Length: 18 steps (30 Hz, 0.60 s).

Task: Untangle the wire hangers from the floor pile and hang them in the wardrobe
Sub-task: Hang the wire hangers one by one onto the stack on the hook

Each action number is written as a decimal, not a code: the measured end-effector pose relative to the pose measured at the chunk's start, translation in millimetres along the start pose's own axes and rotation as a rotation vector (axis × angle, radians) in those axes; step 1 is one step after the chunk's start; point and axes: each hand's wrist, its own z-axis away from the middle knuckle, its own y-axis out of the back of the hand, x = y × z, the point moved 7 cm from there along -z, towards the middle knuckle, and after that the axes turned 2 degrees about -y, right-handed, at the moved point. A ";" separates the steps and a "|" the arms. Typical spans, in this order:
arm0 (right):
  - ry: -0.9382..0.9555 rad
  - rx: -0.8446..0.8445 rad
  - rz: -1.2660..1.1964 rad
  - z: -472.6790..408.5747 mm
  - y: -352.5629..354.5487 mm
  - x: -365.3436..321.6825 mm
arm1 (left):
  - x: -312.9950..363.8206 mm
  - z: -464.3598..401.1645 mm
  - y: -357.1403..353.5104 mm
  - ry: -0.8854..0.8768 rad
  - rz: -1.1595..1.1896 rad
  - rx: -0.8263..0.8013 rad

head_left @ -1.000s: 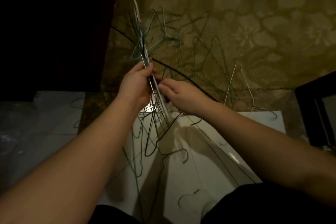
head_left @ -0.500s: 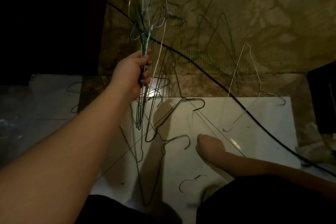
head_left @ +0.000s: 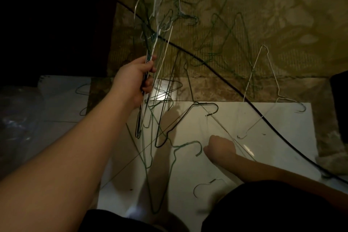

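**A:** What's the state of play?

**B:** The left hand (head_left: 136, 79) has its fingers curled tight round a bundle of wire hangers (head_left: 150, 47), raised above the white floor tile (head_left: 282, 118) near its far-left corner. Their hooks fan out overhead; the lower ends dangle into the loose hangers still lying there.

**A:** And the other hand?

**B:** The right hand (head_left: 220, 147) is down near the middle of the tile, knuckles up, fingers curled under. It looks to be pinching a pale thin hanger (head_left: 243, 149) lying there, though I can't see the fingertips, so that's a judgement.

**A:** What could go wrong?

**B:** Mostly snagging. A green hanger (head_left: 180, 149) lies with its hook just beside the right hand, and a black hanger (head_left: 190, 111) crosses toward the dangling bundle. Lift either hand quickly and a hook may catch a neighbour and drag the lot along (thin wire bends easily, too).

**A:** Anything besides the hangers?

**B:** A black cable (head_left: 226, 81) runs diagonally from the far-left of the patterned carpet (head_left: 282, 15) across the tile's right edge, passing behind the raised bundle. A hook could catch it. The white hanger (head_left: 263, 81) lies across the tile's far-right edge, right beside that cable.

**A:** And the wardrobe?

**B:** I can't identify it; the left side is too dark.
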 end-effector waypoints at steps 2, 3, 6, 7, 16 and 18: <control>-0.037 -0.001 -0.144 -6.2 24.3 -0.5 | 1.8 0.9 3.1 0.003 0.014 0.007; -0.016 0.011 -0.206 -10.0 39.9 -4.2 | 1.9 1.2 4.6 0.006 0.023 0.006; 0.112 -0.001 -0.445 -17.8 83.3 -30.0 | -1.7 2.7 10.3 0.027 0.034 0.000; 0.162 -0.021 -0.506 -20.7 92.9 -41.3 | -3.2 3.1 12.4 0.033 0.036 0.011; 0.776 0.253 0.476 -20.8 50.2 -104.7 | -14.4 9.1 28.2 0.068 0.014 0.063; 0.765 0.205 0.631 -29.4 32.0 -98.6 | -16.8 11.0 30.6 0.073 0.000 0.068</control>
